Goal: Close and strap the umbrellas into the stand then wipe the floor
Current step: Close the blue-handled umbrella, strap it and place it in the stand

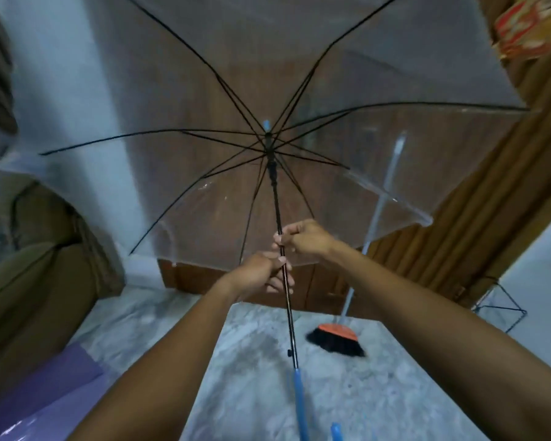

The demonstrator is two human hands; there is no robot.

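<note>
Over the floor [395, 393], left hand [261, 272] and right hand [303, 238] grip the umbrella shaft [275, 198] — canopy rim [407, 211] overlaps broom [336, 340].

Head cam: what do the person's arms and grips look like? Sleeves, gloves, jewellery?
Left arm and right arm are bare to the frame edge, with no sleeves in view. Left grip and right grip: no gloves, and no rings, watch or bands visible.

Marble floor [379, 393]: broom [336, 340], purple sheet [39, 386], wire stand [497, 303]
</note>
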